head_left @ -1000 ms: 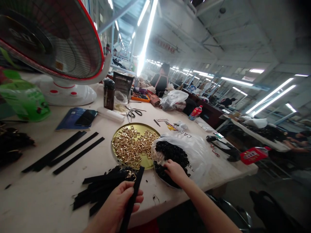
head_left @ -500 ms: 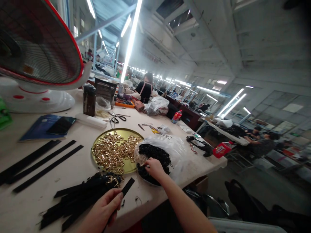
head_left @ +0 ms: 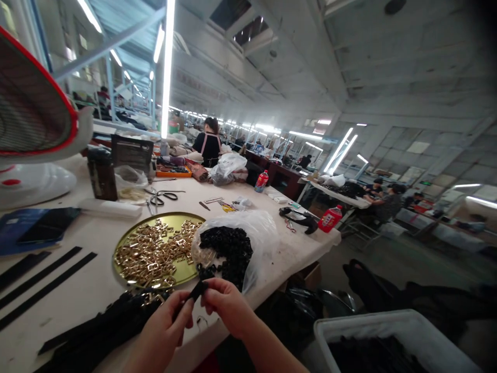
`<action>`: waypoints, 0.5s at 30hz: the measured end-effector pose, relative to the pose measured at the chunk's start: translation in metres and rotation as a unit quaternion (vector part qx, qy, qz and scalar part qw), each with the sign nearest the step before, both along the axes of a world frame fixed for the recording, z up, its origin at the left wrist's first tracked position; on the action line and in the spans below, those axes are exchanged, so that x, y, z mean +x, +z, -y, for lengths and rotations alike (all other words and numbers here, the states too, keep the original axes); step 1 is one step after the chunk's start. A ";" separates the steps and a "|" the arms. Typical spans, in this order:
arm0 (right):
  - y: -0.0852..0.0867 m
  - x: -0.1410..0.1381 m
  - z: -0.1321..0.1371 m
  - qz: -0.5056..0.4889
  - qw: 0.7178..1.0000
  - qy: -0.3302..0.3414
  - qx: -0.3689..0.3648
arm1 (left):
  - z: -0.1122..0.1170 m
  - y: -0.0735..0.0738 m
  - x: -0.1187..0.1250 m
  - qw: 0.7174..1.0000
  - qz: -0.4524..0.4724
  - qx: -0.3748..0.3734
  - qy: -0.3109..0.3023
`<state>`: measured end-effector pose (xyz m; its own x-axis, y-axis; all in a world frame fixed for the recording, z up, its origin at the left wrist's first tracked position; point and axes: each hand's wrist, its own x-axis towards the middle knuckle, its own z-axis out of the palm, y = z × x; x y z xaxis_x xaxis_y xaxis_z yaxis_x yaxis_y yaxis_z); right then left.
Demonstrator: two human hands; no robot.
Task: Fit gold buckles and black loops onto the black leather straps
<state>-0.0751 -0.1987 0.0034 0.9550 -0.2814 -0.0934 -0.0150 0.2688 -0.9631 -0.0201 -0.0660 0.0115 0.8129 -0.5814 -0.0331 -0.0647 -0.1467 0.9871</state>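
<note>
A short black strap (head_left: 197,290) is pinched between the thumb and fingers of my left hand (head_left: 171,318). My right hand (head_left: 225,302) closes on the strap's far end; whether a small black piece is also between those fingers, I cannot tell. Just beyond the hands, a clear plastic bag (head_left: 264,228) lies open, full of small black pieces (head_left: 229,248). Left of it sits a round gold tray (head_left: 182,220) with many gold metal buckles (head_left: 145,254). A pile of black straps (head_left: 97,331), some with gold buckles, lies beside my left hand.
Loose black strips (head_left: 50,290) and a blue booklet (head_left: 11,228) with a phone (head_left: 48,225) lie on the left, near a fan (head_left: 34,103). Scissors (head_left: 165,196) and a dark jar (head_left: 101,173) stand farther back. A white bin (head_left: 373,321) is low on the right.
My right hand has come out of the bag of black pieces and met the strap end at my left hand. The view has turned to the right, bringing in the white bin.
</note>
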 end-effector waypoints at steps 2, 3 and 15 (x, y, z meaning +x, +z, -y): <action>0.003 -0.003 -0.002 0.011 1.000 0.024 0.002 | -0.004 -0.001 0.000 0.999 0.025 0.038 0.001; 0.003 -0.003 -0.002 0.014 0.999 0.035 0.005 | -0.006 -0.001 0.000 0.998 0.028 0.052 -0.008; -0.016 -0.008 -0.009 0.025 0.995 0.037 0.085 | -0.017 0.004 -0.010 0.999 0.003 0.054 0.006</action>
<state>-0.0831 -0.1900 -0.0123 0.9772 -0.1945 -0.0848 0.0069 0.4287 -0.9034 -0.0303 -0.0494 0.0156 0.8205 -0.5645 -0.0901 -0.0681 -0.2530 0.9651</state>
